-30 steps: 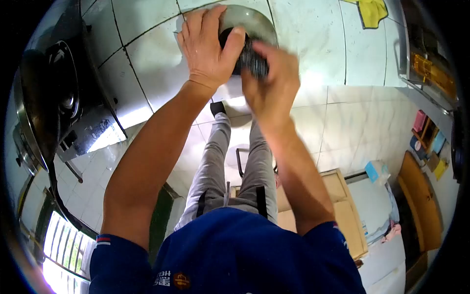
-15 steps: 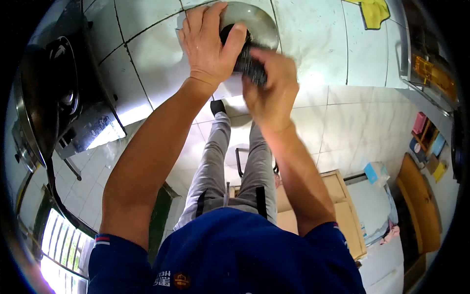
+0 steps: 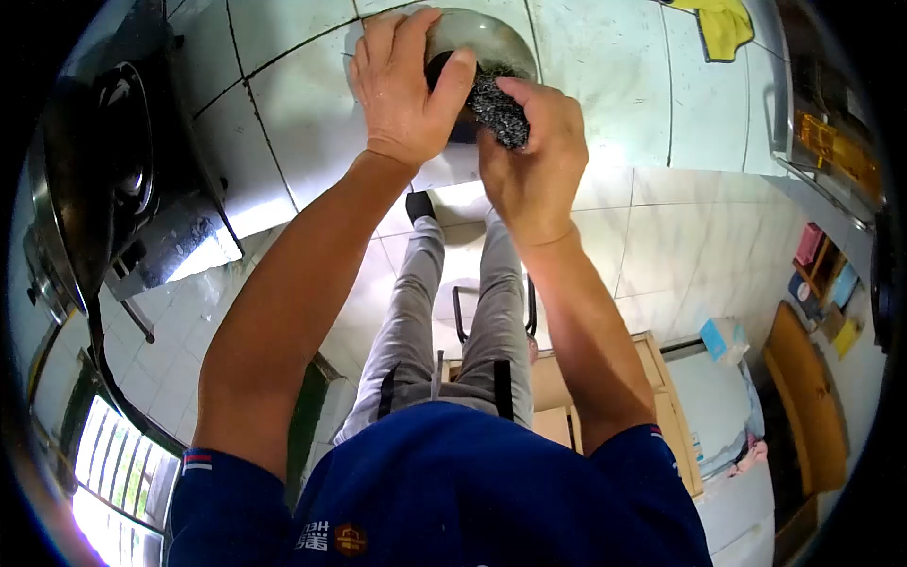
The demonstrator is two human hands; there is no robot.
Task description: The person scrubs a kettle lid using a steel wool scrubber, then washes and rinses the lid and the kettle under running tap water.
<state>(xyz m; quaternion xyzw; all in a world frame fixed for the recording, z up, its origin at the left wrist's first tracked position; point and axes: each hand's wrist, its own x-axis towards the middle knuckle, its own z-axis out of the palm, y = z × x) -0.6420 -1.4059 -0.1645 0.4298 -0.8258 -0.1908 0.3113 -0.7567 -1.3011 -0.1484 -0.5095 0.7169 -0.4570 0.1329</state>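
Observation:
On the tiled counter lies a round, shiny grey pot lid [image 3: 487, 36] with a dark part [image 3: 438, 68] near its middle, perhaps its knob. My left hand [image 3: 404, 90] grips the lid from its left side, fingers stretched over it and thumb beside the dark part. A dark steel wool scourer [image 3: 501, 109] is pinched in my right hand [image 3: 539, 156] and pressed against the lid, right of my left thumb. The lid's left side and near edge are mostly hidden by my hands.
A yellow cloth [image 3: 723, 28] lies at the counter's far right. To the left stands a black stove [image 3: 179, 227] with a dark wok [image 3: 90, 189] on it. A metal rack with an orange item [image 3: 831, 142] is at the right edge.
The scourer and my right hand have shifted slightly right and are now sharp instead of blurred. My left hand stays in nearly the same place on the lid.

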